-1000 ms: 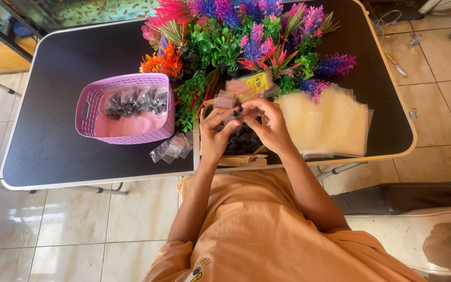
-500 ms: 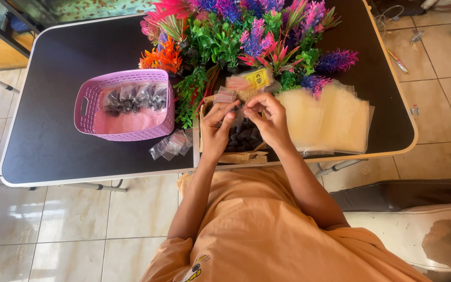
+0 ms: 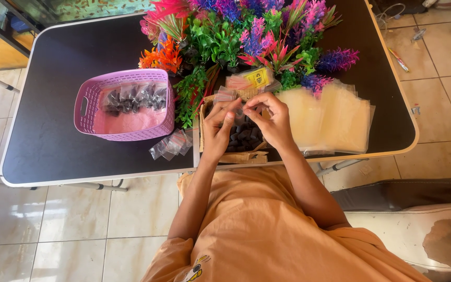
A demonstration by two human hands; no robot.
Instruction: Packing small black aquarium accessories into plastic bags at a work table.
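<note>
Both hands meet above an open cardboard box of small dark pieces [image 3: 244, 137] that sits at the near edge of the black bench with a pale rim [image 3: 58, 151]. The left hand [image 3: 219, 128] and the right hand [image 3: 270, 117] have their fingertips pinched together on a small clear plastic packet [image 3: 240, 108], held between them just over the box; what is inside the packet is too small to tell. Just right of the box lies a stack of clear, yellowish plastic bags [image 3: 330, 117], touching the box's side. To the left stands a pink slotted plastic basket [image 3: 87, 107] holding filled little packets, and 1 small cluster of clear filled packets [image 3: 172, 145] lies on the bench between basket and box. Behind the hands spreads a heap of artificial plants in green, purple, pink and orange [image 3: 236, 36].
</note>
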